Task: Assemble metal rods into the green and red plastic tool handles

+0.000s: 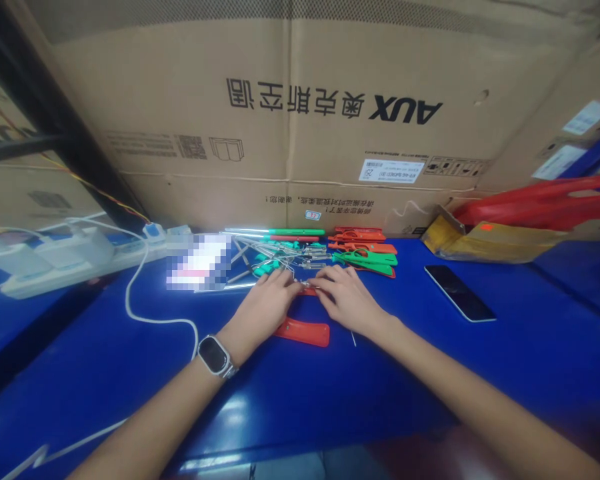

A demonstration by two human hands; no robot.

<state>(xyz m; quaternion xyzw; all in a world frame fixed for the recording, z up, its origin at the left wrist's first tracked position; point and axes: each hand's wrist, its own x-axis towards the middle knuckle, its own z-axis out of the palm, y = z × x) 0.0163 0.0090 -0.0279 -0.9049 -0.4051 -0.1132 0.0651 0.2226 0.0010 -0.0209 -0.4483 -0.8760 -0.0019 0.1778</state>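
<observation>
My left hand [266, 308], below a wrist with a watch, has its fingertips pinched together over the middle of the blue table. Opposite it, my right hand [349, 301] also pinches, and the fingertips almost meet. Between them shows something small, metallic and red, mostly covered by the fingers. A red curved handle piece [306, 333] lies just below my left hand. Beyond the hands is a pile of thin metal parts with teal ends [270, 259]. Green handle pieces [373, 260] and orange handle pieces [363, 237] are stacked behind my right hand.
A dark phone [459, 293] lies at the right, near a yellow carton [495, 243] with red plastic [530, 203] behind it. At the left are a white power strip [80, 263], its cable and a bright blurred-out rectangle [200, 263]. A large cardboard box [300, 147] closes off the back.
</observation>
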